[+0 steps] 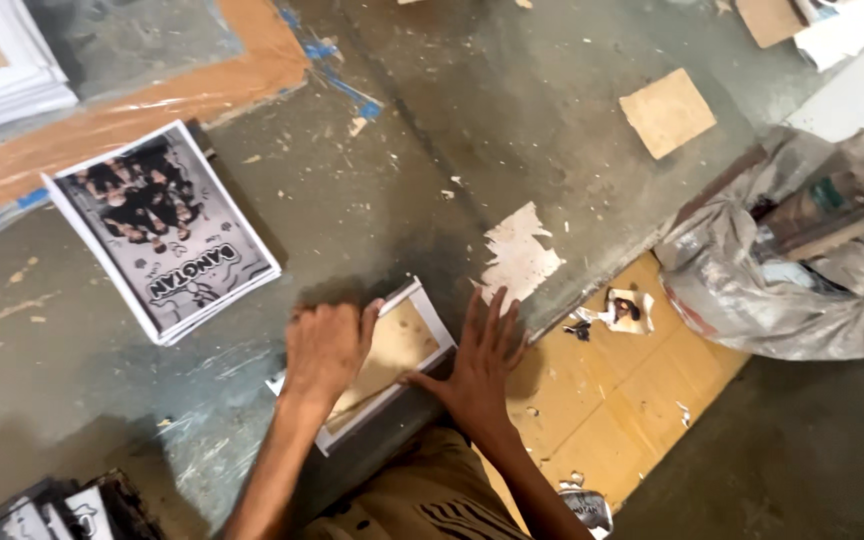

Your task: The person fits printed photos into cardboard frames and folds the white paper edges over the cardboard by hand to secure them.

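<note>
A small white picture frame (422, 318) with a brown backing board lies face down near the front edge of a scuffed grey worktable (372, 200). My left hand (327, 348) presses flat on the frame's left part, fingers curled over the backing. At the frame's right corner, my right hand (477, 362) rests with fingers spread, its thumb touching the frame's lower edge. Neither hand lifts the frame off the table.
A stack of black-and-white printed pictures (167, 230) lies to the left. White frames (2, 65) are piled at the far left corner. Cardboard pieces (667, 112), torn paper (517, 255), a floor board (612, 400) and a grey plastic bag (802, 260) lie to the right.
</note>
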